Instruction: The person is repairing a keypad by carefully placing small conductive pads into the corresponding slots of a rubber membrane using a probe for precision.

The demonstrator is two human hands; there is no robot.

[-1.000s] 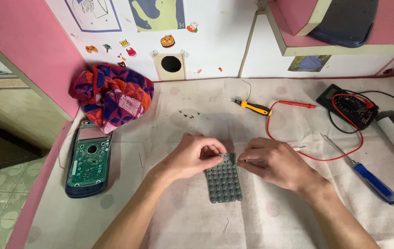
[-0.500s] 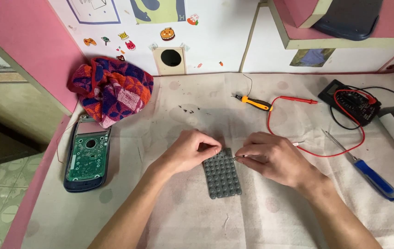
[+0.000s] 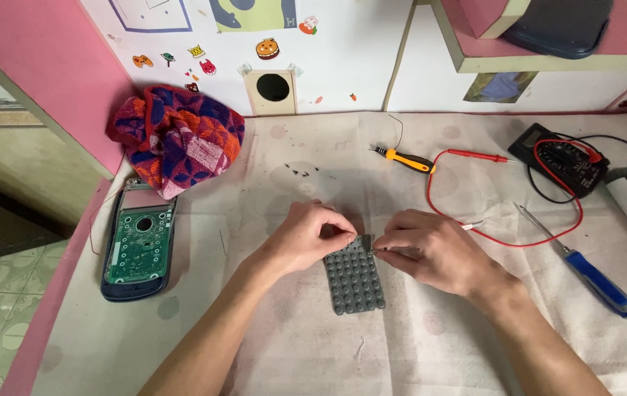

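A grey rubber keypad mat (image 3: 355, 279) with rows of round bumps lies on the white cloth in front of me. My left hand (image 3: 310, 235) pinches its upper left corner. My right hand (image 3: 423, 248) pinches the upper right corner with thumb and forefinger, and what is between those fingertips is too small to make out. Both hands rest low on the cloth, close together above the mat.
An opened calculator shell with a green circuit board (image 3: 137, 246) lies at left, below a bunched red-and-blue cloth (image 3: 178, 136). An orange-handled screwdriver (image 3: 405, 159), a multimeter (image 3: 563, 161) with red leads, and a blue-handled screwdriver (image 3: 596, 279) lie at right.
Both hands stay on the top of the keypad mat with only small finger shifts. The view has tilted slightly.
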